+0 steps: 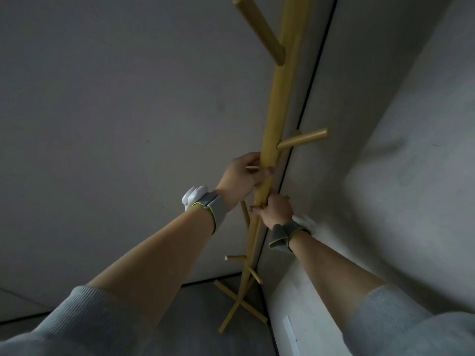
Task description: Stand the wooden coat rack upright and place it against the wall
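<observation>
The wooden coat rack [276, 98] is a yellow-brown pole with short pegs sticking out at several heights. It stands upright in a room corner, and its crossed base [240, 305] rests on the grey floor. My left hand [241, 181] is wrapped around the pole at mid height. Just below it, my right hand [276, 208] grips the same pole. Both wrists carry grey bands with white devices. The top of the rack runs out of view.
A grey wall [115, 124] stands on the left, and a light wall [385, 176] on the right meets it at a dark seam behind the pole. The grey floor [205, 317] shows around the base.
</observation>
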